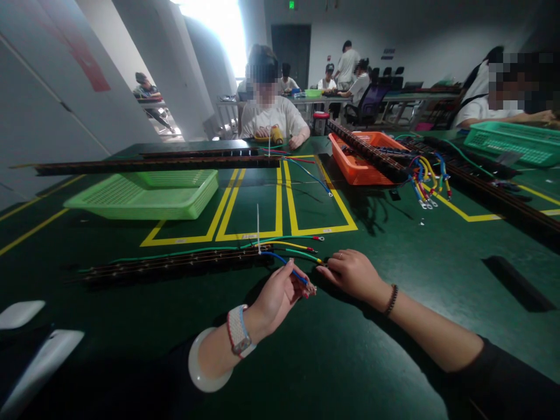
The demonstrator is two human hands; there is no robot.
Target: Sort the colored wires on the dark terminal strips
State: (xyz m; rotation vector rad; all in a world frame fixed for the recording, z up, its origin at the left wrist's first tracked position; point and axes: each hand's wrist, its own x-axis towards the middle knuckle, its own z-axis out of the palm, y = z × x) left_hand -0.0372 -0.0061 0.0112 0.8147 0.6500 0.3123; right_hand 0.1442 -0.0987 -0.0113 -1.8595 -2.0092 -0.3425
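Note:
A dark, narrow wiring strip (pixel 175 265) lies on the green table, with several coloured wires coming out of its right end. My left hand (pixel 273 297) is closed around the blue wire (pixel 280 258) close to its metal lug. Just to the right, my right hand (pixel 356 273) pinches the end of a green wire (pixel 301 252); its fingers hide the tip. Behind them lie a yellow wire (pixel 286 245) and another green wire (pixel 284 237), both with red-sleeved ends. A white cable tie (pixel 258 224) stands upright at the strip's end.
Beyond the strip are a light green basket (pixel 184 207), an orange basket (pixel 365 175) and a long dark strip (pixel 157 167). A teal basket (pixel 510 140) stands at far right, near a black flat piece (pixel 518 283). A person (pixel 273 116) sits opposite; others work behind.

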